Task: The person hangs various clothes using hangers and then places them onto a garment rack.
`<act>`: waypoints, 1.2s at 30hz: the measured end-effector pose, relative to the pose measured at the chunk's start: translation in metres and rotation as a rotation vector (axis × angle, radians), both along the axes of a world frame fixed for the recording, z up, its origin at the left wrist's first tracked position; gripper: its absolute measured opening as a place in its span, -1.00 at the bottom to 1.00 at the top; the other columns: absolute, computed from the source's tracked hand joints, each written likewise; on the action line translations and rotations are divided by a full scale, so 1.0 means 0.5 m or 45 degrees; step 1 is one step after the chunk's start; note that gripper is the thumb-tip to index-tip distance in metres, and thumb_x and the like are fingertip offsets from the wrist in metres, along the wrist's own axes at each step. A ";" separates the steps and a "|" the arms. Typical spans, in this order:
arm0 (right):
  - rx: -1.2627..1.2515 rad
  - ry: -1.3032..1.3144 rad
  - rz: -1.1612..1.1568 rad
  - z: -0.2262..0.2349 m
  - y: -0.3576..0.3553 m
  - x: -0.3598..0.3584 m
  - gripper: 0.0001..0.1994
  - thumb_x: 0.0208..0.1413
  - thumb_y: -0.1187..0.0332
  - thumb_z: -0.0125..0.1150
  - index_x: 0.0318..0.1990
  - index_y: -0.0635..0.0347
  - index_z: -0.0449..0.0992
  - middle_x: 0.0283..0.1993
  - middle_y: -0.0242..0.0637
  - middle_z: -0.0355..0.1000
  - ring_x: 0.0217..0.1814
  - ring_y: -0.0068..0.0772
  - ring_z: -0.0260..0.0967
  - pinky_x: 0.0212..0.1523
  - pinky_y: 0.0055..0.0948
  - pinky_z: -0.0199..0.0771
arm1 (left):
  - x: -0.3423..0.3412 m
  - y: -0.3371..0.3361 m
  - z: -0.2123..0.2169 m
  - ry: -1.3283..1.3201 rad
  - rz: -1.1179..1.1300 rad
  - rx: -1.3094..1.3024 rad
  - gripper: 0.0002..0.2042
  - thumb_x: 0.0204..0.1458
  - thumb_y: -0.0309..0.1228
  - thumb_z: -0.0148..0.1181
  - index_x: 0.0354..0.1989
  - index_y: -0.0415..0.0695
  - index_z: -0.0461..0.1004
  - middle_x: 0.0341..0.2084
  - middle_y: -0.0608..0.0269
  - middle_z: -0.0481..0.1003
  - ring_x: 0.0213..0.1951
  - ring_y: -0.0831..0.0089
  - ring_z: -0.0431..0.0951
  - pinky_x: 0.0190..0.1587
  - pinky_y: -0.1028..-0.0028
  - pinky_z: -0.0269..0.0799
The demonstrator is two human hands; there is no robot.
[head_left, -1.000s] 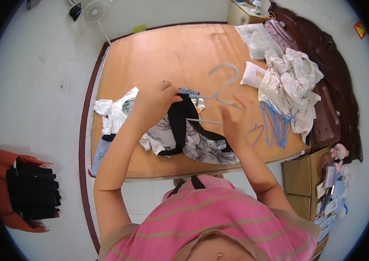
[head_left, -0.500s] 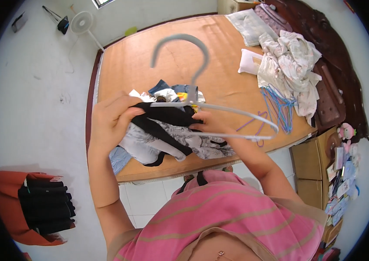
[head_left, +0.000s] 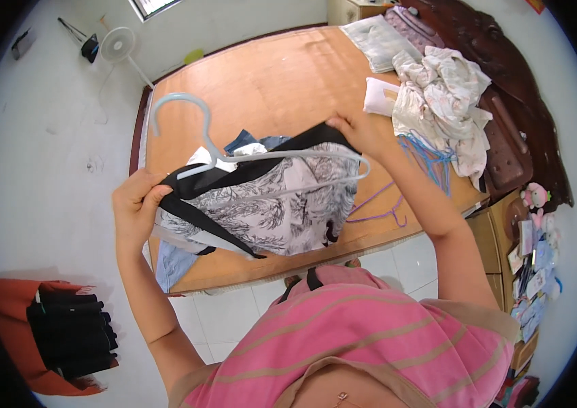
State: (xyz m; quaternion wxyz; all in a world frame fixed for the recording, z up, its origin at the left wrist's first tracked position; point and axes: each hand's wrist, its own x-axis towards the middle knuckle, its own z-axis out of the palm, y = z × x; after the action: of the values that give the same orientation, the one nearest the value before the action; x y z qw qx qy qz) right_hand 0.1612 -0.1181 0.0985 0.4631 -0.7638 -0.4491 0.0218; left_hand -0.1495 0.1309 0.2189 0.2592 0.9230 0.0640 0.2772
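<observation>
A white garment with a black leafy print and black trim [head_left: 271,204] hangs on a pale blue hanger [head_left: 197,136], held up above a wooden bed platform [head_left: 268,81]. My left hand [head_left: 135,204] grips the garment's black left shoulder edge. My right hand [head_left: 356,129] pinches the black trim at the right shoulder, next to the hanger's end. The hanger's hook points up and to the left.
A pile of light clothes [head_left: 441,95] lies at the right of the platform, with blue hangers [head_left: 428,160] and a purple hanger [head_left: 383,207] beside it. A folded cloth [head_left: 380,41] lies at the far end. A fan [head_left: 115,44] stands on the floor; an orange chair with dark clothes [head_left: 64,333] is lower left.
The hanger with the garment has been lifted off the platform and spread out wide; my hands have moved apart to its two shoulders, and the hook has swung to the left.
</observation>
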 end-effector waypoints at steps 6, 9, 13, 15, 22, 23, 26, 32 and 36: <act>0.046 -0.454 -0.143 0.166 -0.023 0.014 -0.79 0.00 0.23 0.19 -0.44 0.20 0.49 -0.55 -0.22 0.40 -0.52 -0.27 0.35 -0.48 -0.37 0.30 | 0.046 -0.034 -0.042 0.055 0.132 0.444 -0.89 -0.17 -0.47 0.26 -0.42 -0.15 0.53 -0.59 0.17 0.42 -0.58 0.24 0.41 -0.52 0.41 0.30; 0.119 -0.357 -0.197 0.238 -0.058 -0.063 -0.80 -0.02 0.23 0.22 -0.44 0.19 0.52 -0.54 -0.22 0.42 -0.51 -0.30 0.37 -0.48 -0.40 0.31 | 0.051 -0.044 -0.054 -0.011 0.329 0.502 -0.89 -0.16 -0.46 0.26 -0.42 -0.16 0.52 -0.59 0.18 0.43 -0.57 0.23 0.43 -0.52 0.40 0.30; -0.007 -0.076 -0.075 0.200 -0.092 -0.152 -0.88 -0.04 0.38 0.23 -0.44 0.25 0.53 -0.51 -0.33 0.42 -0.48 -0.57 0.34 -0.45 -0.55 0.32 | 0.060 -0.032 -0.069 -0.369 0.476 0.205 -0.89 -0.09 -0.50 0.21 -0.37 -0.23 0.52 -0.55 0.14 0.45 -0.54 0.30 0.45 -0.46 0.48 0.34; -0.076 0.093 0.341 0.152 -0.097 -0.183 -0.88 -0.02 0.40 0.20 -0.33 0.22 0.50 -0.44 -0.28 0.44 -0.40 -0.44 0.39 -0.37 -0.49 0.35 | 0.063 -0.020 -0.071 -0.424 0.495 0.164 -0.89 -0.05 -0.52 0.18 -0.34 -0.26 0.51 -0.54 0.15 0.45 -0.52 0.36 0.45 -0.42 0.53 0.34; -0.268 -0.250 0.399 0.111 -0.084 -0.154 -0.88 -0.05 0.38 0.20 -0.36 0.20 0.52 -0.36 -0.23 0.45 -0.32 -0.27 0.42 -0.32 -0.34 0.37 | 0.049 0.026 -0.043 -0.594 0.496 0.022 -0.88 -0.02 -0.51 0.16 -0.33 -0.29 0.50 -0.62 0.29 0.34 -0.53 0.54 0.31 -0.44 0.58 0.23; -0.215 -0.168 0.180 0.125 -0.080 -0.142 -0.88 -0.05 0.39 0.21 -0.35 0.20 0.52 -0.37 -0.24 0.44 -0.32 -0.32 0.41 -0.31 -0.36 0.37 | 0.045 0.033 -0.038 -0.600 0.492 0.021 -0.88 -0.02 -0.51 0.16 -0.33 -0.29 0.50 -0.62 0.29 0.34 -0.53 0.54 0.31 -0.44 0.58 0.23; 0.049 -0.124 -0.213 0.144 -0.052 -0.101 -0.89 -0.05 0.41 0.21 -0.34 0.22 0.53 -0.39 -0.25 0.44 -0.33 -0.40 0.40 -0.29 -0.41 0.36 | 0.037 0.059 -0.030 -0.632 0.429 -0.017 -0.88 -0.01 -0.51 0.15 -0.33 -0.31 0.49 -0.63 0.34 0.32 -0.53 0.60 0.25 -0.46 0.61 0.17; 0.188 -0.189 -0.331 0.036 0.011 -0.009 -0.75 -0.04 0.28 0.23 -0.24 0.24 0.53 -0.39 -0.14 0.46 -0.31 -0.27 0.40 -0.26 -0.36 0.37 | 0.042 0.061 -0.003 -0.679 0.401 0.010 -0.87 -0.01 -0.49 0.17 -0.33 -0.31 0.50 -0.65 0.38 0.28 -0.54 0.64 0.23 -0.48 0.64 0.14; -0.001 0.098 -0.516 0.019 -0.048 0.069 -0.71 -0.04 0.18 0.24 -0.35 0.26 0.55 -0.55 -0.20 0.44 -0.48 -0.39 0.37 -0.40 -0.41 0.33 | 0.035 0.077 0.005 -0.637 0.510 -0.016 -0.86 -0.01 -0.47 0.17 -0.33 -0.31 0.51 -0.66 0.40 0.29 -0.54 0.66 0.23 -0.48 0.65 0.14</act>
State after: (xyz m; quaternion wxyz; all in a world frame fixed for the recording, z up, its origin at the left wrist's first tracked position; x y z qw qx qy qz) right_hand 0.1956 -0.1423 0.1078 0.4746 -0.8372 -0.2683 -0.0427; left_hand -0.1318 0.1694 0.2213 0.2128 0.7937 0.1802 0.5407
